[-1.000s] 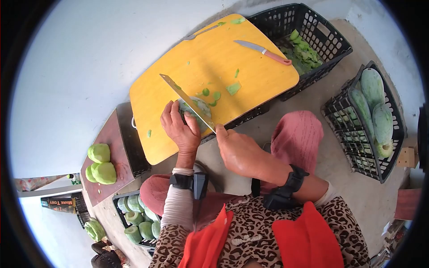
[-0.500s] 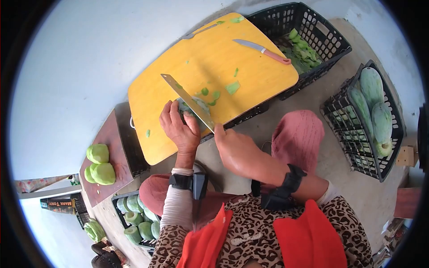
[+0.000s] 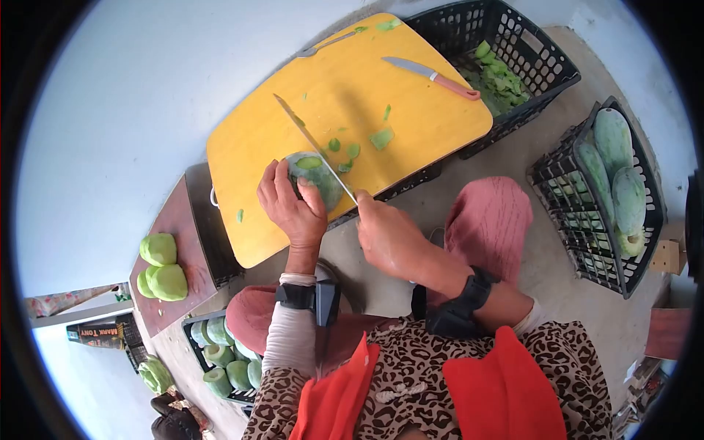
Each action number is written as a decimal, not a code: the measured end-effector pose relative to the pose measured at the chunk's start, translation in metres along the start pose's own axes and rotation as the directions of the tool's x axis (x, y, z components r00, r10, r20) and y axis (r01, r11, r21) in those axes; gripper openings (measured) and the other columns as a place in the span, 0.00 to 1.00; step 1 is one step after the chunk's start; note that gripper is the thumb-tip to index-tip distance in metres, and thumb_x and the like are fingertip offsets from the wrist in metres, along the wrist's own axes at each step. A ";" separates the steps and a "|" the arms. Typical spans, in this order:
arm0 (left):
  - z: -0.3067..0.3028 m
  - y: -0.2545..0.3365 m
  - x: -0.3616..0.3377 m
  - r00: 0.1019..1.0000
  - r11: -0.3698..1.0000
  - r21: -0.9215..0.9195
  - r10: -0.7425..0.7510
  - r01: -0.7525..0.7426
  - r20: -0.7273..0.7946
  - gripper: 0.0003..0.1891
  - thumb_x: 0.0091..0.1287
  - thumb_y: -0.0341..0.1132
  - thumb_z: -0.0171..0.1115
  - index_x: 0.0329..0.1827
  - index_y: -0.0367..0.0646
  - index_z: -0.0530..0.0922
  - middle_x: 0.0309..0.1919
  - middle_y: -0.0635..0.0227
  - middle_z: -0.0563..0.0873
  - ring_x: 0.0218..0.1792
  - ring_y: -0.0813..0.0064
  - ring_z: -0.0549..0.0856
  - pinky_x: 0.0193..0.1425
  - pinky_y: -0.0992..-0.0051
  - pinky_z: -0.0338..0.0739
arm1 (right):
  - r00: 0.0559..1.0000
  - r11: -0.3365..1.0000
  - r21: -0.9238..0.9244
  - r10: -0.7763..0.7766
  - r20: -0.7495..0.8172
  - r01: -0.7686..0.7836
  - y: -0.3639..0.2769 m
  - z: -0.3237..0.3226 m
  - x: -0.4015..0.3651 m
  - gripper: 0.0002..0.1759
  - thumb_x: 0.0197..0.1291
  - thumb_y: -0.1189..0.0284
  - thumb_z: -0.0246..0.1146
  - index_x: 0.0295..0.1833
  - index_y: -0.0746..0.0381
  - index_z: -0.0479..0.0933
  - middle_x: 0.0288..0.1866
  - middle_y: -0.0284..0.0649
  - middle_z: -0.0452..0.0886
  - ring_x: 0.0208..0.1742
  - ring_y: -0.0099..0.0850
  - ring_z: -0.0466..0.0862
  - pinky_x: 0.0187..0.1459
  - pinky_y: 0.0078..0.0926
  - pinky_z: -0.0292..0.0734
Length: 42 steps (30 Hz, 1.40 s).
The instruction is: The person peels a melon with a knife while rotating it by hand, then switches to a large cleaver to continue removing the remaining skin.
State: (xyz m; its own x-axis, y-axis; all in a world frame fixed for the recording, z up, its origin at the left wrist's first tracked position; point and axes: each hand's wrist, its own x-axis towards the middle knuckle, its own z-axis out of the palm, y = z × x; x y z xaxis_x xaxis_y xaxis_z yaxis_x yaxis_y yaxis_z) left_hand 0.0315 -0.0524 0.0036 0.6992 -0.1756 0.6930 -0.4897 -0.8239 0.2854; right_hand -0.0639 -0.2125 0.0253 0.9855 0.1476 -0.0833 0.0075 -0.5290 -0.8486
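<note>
On the yellow board (image 3: 293, 132), my left hand (image 3: 295, 207) is wrapped around the near-left side of a winter melon piece (image 3: 327, 187). Its skin is pale green and waxy, with a bright green peeled patch on top. My right hand (image 3: 392, 233) grips a long, broad-bladed knife (image 3: 314, 144), whose handle is hidden in the fist. The blade slants up and left, its edge-on face right beside the melon's right side. Scraps of green peel (image 3: 381, 138) lie around the blade.
A smaller knife with a pinkish handle (image 3: 456, 87) and a peeler-like metal tool (image 3: 323, 45) rest on the board. Black crates hold peelings (image 3: 499, 81), whole melons (image 3: 614, 139) and cut melon pieces (image 3: 218, 355). Peeled green pieces (image 3: 167, 281) sit on a brown surface at left.
The knife has shifted right from over the melon to beside it, its blade turned more edge-on. The melon's peeled patch now shows. My left hand keeps its hold.
</note>
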 end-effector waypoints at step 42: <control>0.001 -0.002 0.000 0.999 1.000 -0.023 -0.012 0.013 0.036 0.23 0.62 0.33 0.56 0.59 0.31 0.75 0.55 0.45 0.77 0.56 0.46 0.75 0.63 0.53 0.68 | 0.962 0.994 -0.023 0.108 0.249 -0.105 -0.032 -0.050 -0.053 0.24 0.59 0.81 0.58 0.58 0.80 0.61 0.40 0.65 0.80 0.39 0.60 0.84 0.38 0.51 0.80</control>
State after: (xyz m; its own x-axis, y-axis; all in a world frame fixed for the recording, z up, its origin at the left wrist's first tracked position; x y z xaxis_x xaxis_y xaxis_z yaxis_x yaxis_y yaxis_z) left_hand 0.0328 -0.0514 0.0023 0.7233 -0.1852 0.6652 -0.4927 -0.8134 0.3093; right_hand -0.1082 -0.2453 0.0830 0.9071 0.2933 -0.3018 -0.0923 -0.5610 -0.8227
